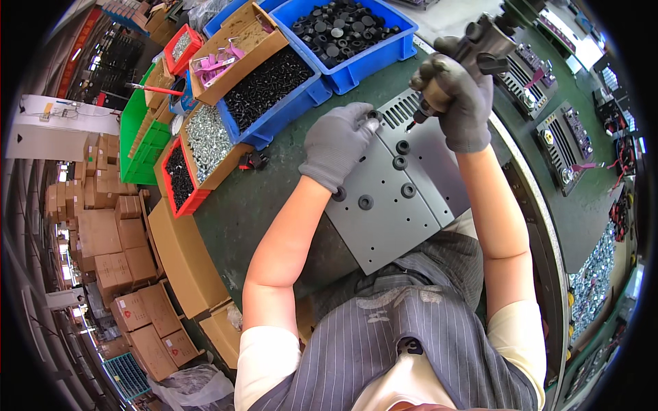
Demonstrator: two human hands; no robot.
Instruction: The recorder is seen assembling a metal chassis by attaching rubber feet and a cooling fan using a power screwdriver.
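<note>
- My left hand [337,145] rests on the metal panel [391,198], which lies on the workbench [240,205] right in front of me.
- My right hand [458,96] sits right of the left, gripping a power screwdriver [473,51] above the panel's far edge.
- Several rubber feet [401,163] sit on the panel.
- Behind the panel stands a bin of round parts [346,31]; left of it, a bin of small parts [271,85].
- Further left lies a tray of screws [205,140].

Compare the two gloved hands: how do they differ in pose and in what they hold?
The left hand lies low on the grey metal plate, fingertips pinching a small black round foot; the right hand is raised, its grip closed around a power screwdriver. The left hand's fingers spread flat, while the right hand's curl into a fist. Both wear grey gloves.
</note>
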